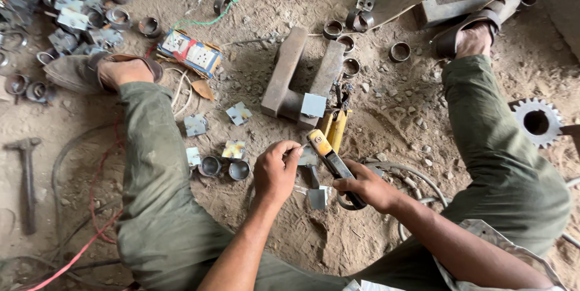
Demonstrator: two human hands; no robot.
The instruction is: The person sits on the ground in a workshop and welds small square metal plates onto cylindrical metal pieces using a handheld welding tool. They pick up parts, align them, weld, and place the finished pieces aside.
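Seated on a dirt floor (386, 116), a person's left hand (277, 173) pinches a small metal plate (308, 157) between closed fingers, while the right hand (368, 187), at three o'clock of it, grips a yellow-tipped welding holder (329, 157); a steel block (302, 79) lies at twelve o'clock.

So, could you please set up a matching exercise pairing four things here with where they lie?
1. hammer
2. gear
3. socket box
4. electrode holder

a. in the right hand
b. far left, on the dirt
c. far right, beside the knee
d. by the left foot

Pairs: 1-b, 2-c, 3-d, 4-a
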